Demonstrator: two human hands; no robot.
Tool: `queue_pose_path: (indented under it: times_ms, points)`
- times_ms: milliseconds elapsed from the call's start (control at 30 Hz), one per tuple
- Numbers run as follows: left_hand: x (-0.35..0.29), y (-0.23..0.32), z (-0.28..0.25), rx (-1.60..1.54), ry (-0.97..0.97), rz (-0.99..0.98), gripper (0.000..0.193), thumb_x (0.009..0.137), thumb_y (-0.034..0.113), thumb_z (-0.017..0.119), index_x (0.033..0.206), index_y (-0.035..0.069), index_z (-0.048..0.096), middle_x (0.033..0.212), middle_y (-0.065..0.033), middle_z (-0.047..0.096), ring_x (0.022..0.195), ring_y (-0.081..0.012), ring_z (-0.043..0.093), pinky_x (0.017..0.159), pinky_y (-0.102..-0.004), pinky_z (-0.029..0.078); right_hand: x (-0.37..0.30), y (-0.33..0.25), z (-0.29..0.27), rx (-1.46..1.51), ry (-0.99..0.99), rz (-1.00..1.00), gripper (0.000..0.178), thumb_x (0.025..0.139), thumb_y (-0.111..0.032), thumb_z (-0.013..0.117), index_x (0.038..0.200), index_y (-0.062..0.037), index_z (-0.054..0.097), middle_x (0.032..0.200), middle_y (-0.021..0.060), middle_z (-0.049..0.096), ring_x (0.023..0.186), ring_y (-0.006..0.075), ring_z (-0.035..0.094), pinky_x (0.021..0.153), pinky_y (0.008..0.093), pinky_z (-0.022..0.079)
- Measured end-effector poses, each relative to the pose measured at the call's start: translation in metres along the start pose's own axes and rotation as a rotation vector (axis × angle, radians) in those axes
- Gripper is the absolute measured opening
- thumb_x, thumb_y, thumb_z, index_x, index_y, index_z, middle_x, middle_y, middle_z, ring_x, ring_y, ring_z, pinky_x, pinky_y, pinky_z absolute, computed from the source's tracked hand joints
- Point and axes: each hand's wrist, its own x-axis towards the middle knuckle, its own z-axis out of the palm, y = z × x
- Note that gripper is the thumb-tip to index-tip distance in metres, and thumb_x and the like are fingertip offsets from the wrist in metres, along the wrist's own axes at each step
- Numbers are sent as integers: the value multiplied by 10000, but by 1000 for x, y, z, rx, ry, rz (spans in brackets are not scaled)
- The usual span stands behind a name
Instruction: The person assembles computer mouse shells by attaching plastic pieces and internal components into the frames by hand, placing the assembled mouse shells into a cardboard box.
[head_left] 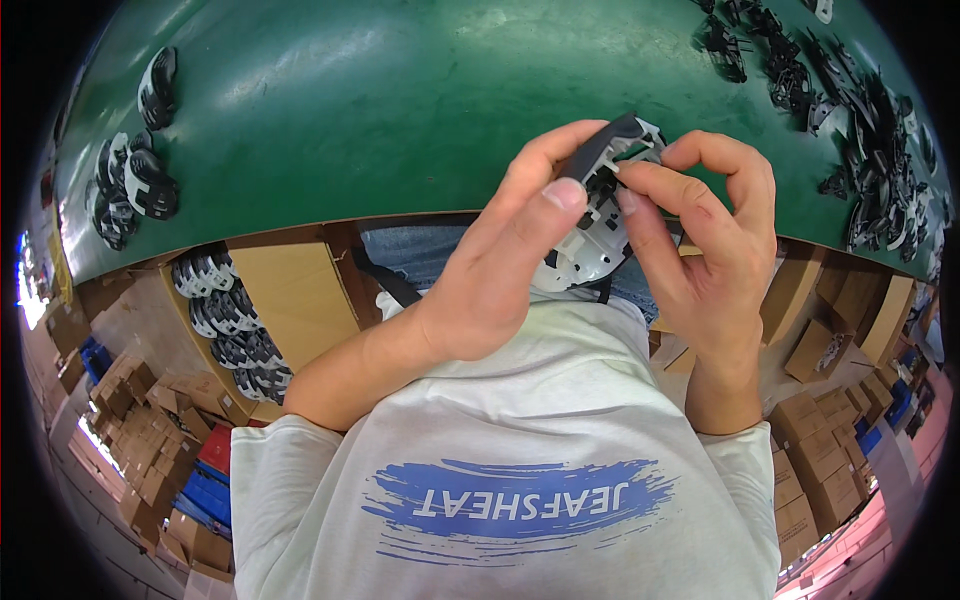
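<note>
My left hand (505, 240) grips a curved black-and-grey plastic shell (603, 147) by its dark outer side, thumb on the near edge. The shell is tilted, and its ribbed hollow inside faces my right hand (700, 215). The thumb and forefinger of that hand are pinched together at the inside of the shell. What they hold, if anything, is hidden. Just below, a white plastic shell piece (588, 258) with small holes shows between my hands, above my lap. Whether it is joined to the black part I cannot tell.
Green table (400, 120) lies ahead. Finished-looking black-and-white shells (152, 185) lie at its left; black plastic parts (880, 170) are heaped at the right. An open carton (290, 300) with rows of shells stands by my left elbow. Cardboard boxes (820, 450) are stacked behind, right.
</note>
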Motion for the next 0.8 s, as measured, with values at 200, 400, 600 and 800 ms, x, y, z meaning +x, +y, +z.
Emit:
queue_pose_path:
  times_ms: [200, 400, 600, 800]
  points:
    - [-5, -10, -3, 117, -48, 67, 656, 1139, 371, 362, 1629, -58, 276, 1617, -190, 439, 1470, -241, 458, 1244, -396, 352, -2, -12, -4, -180, -48, 57, 237, 780, -14, 847, 994, -91, 782, 1082, 83, 646, 1009, 272, 630, 820, 375, 535]
    - [-14, -11, -4, 215, -130, 186, 699, 1071, 189, 487, 1665, -54, 211, 1596, -196, 448, 1444, -235, 466, 1220, -386, 360, -7, -7, 11, 250, -13, 244, 308, 824, 83, 765, 1081, -46, 654, 1206, 136, 587, 1035, 202, 671, 733, 316, 597]
    - [-13, -7, -2, 170, -47, 133, 780, 978, 22, 532, 1676, -46, 190, 1540, -200, 501, 1358, -225, 536, 1172, -354, 397, -14, -7, 24, 860, 39, 539, 398, 910, 95, 687, 1205, -47, 462, 1326, 134, 569, 1109, 147, 658, 832, 273, 599]
    - [-10, -12, -6, 385, 8, 227, 735, 923, 9, 531, 1626, -59, 326, 1398, -208, 565, 1278, -295, 562, 1150, -387, 410, -17, -11, 35, 876, 126, 525, 413, 914, 91, 680, 1224, -66, 455, 1274, 102, 577, 1068, 113, 638, 797, 251, 578]
